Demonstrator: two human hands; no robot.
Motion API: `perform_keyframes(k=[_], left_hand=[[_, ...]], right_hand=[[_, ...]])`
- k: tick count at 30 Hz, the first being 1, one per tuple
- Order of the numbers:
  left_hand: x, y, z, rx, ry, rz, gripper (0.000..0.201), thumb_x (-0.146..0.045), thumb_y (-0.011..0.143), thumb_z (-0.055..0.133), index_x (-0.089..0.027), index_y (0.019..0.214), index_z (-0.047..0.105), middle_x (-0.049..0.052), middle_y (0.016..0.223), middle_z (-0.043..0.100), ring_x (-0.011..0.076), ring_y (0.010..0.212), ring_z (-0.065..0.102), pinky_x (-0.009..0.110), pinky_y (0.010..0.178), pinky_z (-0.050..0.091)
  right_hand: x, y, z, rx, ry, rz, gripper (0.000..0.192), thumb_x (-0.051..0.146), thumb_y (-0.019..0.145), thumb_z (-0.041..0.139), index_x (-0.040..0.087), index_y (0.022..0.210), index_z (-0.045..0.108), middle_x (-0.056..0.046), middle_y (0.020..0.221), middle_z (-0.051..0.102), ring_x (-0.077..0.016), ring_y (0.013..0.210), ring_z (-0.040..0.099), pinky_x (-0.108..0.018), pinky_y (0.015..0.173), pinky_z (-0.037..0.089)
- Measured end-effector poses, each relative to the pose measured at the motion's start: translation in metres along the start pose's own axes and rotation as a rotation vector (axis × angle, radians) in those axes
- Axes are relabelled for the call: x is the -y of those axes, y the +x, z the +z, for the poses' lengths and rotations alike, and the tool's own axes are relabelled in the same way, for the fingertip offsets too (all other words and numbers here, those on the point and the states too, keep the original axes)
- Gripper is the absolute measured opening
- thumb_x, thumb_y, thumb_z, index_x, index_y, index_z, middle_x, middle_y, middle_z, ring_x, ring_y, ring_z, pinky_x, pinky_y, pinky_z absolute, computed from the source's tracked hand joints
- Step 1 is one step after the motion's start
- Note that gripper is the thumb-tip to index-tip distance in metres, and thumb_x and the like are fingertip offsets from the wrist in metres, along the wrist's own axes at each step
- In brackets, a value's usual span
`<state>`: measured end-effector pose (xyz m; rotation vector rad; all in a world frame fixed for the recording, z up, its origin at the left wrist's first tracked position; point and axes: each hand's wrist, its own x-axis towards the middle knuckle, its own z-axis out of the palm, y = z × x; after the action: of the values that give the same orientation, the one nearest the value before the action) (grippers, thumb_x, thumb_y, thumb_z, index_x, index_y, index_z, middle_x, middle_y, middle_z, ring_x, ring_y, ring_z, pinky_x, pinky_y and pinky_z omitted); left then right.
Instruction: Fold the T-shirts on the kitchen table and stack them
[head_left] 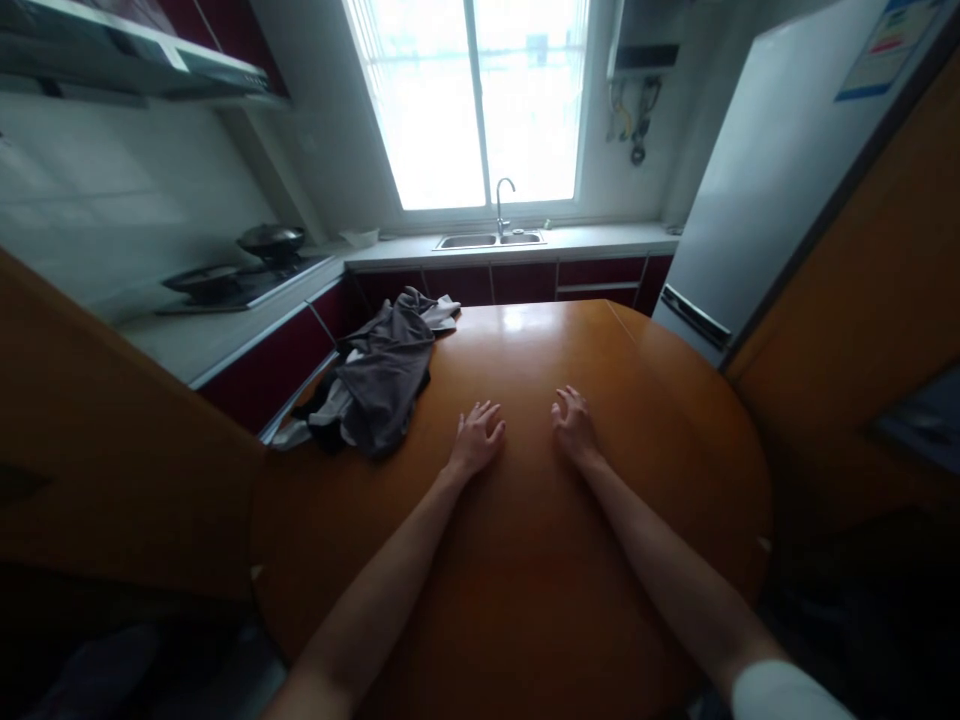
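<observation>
Far left: a dark pan [271,239] on the stove [240,285], up on the white counter [187,340], well apart from the hands.

Next, a pile of clothes [379,375], grey with bits of white and black, lying in a heap on the left edge of the round orange-brown table [525,560]. Partly hanging over the edge. Near the left hand, but not touching it.

Then the left hand [475,437], palm down on the bare table top. Fingers spread a little and bent, tips on the wood. Open, holding nothing. Bare arm reaching in from the bottom of the view.

Just beside it, with a small gap of table between, the right hand [574,425]. Also palm down on the wood, fingers bent and a bit apart. Open too, with nothing in it. A white sleeve [780,695] at the bottom right, up near the elbow.

Behind the table, in the middle: a steel sink [491,240] with a curved tap [501,200], under a very bright window [472,100].

Far right: a tall pale fridge [772,170], standing close to the table's right side, beside a brown wooden panel [877,300].
</observation>
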<state>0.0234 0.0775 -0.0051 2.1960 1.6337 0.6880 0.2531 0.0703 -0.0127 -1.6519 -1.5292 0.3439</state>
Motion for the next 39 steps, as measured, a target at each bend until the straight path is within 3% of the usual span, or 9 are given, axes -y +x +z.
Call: perform_keyframes(k=[5,11,18,24,28,33,39], left_hand=[[0.007,-0.006,0.002,-0.048,-0.055,0.016,0.041,-0.032,0.096,0.05,-0.024,0.134,0.064,0.008,0.146,0.059,0.0274,0.144,0.043,0.054,0.125,0.015],[0.011,-0.006,0.003,-0.051,-0.103,-0.015,0.039,-0.032,0.095,0.051,-0.028,0.13,0.067,0.004,0.143,0.061,0.0262,0.143,0.045,0.053,0.124,0.017],[0.021,-0.004,0.002,-0.149,-0.223,-0.011,0.034,-0.03,0.093,0.051,-0.027,0.119,0.072,0.005,0.132,0.069,0.0263,0.135,0.055,0.054,0.122,0.026],[0.022,-0.009,-0.004,-0.272,-0.32,0.087,0.031,-0.027,0.092,0.05,-0.02,0.109,0.074,0.008,0.123,0.073,0.0237,0.122,0.065,0.046,0.111,0.048],[0.036,-0.015,-0.012,-0.311,-0.223,0.129,0.027,-0.025,0.091,0.052,-0.021,0.106,0.074,0.007,0.12,0.073,0.0239,0.12,0.065,0.046,0.109,0.05],[0.076,-0.025,-0.036,-0.433,-0.034,0.102,0.027,-0.025,0.089,0.054,-0.02,0.108,0.073,0.009,0.122,0.072,0.027,0.121,0.063,0.048,0.11,0.048],[0.113,-0.037,-0.073,-0.624,0.316,-0.061,0.03,-0.028,0.089,0.058,-0.018,0.115,0.072,0.013,0.131,0.064,0.0334,0.132,0.051,0.051,0.115,0.038]], right_hand=[[-0.001,-0.004,0.009,0.052,-0.101,0.03,0.055,0.034,0.096,0.041,0.009,0.144,0.053,-0.017,0.16,0.038,-0.0263,0.15,0.03,-0.042,0.123,0.021],[0.005,-0.006,0.013,0.156,-0.225,-0.014,0.058,0.037,0.098,0.043,0.013,0.15,0.048,-0.016,0.164,0.032,-0.0295,0.154,0.022,-0.051,0.124,0.015],[-0.001,-0.006,0.016,0.09,-0.171,-0.03,0.059,0.037,0.096,0.043,0.01,0.149,0.05,-0.016,0.162,0.034,-0.0304,0.153,0.026,-0.049,0.124,0.02],[-0.005,-0.008,0.018,0.037,-0.125,-0.045,0.057,0.032,0.093,0.047,0.008,0.144,0.055,-0.017,0.159,0.04,-0.0299,0.151,0.031,-0.049,0.123,0.024],[-0.007,-0.008,0.02,0.03,-0.101,-0.062,0.056,0.032,0.092,0.049,0.01,0.143,0.057,-0.017,0.158,0.042,-0.0309,0.15,0.033,-0.052,0.122,0.026],[-0.009,-0.008,0.02,0.02,-0.09,-0.073,0.055,0.034,0.093,0.049,0.009,0.141,0.058,-0.018,0.157,0.042,-0.0318,0.15,0.033,-0.053,0.122,0.026],[-0.013,-0.007,0.022,0.001,-0.054,-0.074,0.057,0.036,0.092,0.049,0.008,0.14,0.059,-0.019,0.156,0.044,-0.0334,0.148,0.036,-0.054,0.121,0.029]])
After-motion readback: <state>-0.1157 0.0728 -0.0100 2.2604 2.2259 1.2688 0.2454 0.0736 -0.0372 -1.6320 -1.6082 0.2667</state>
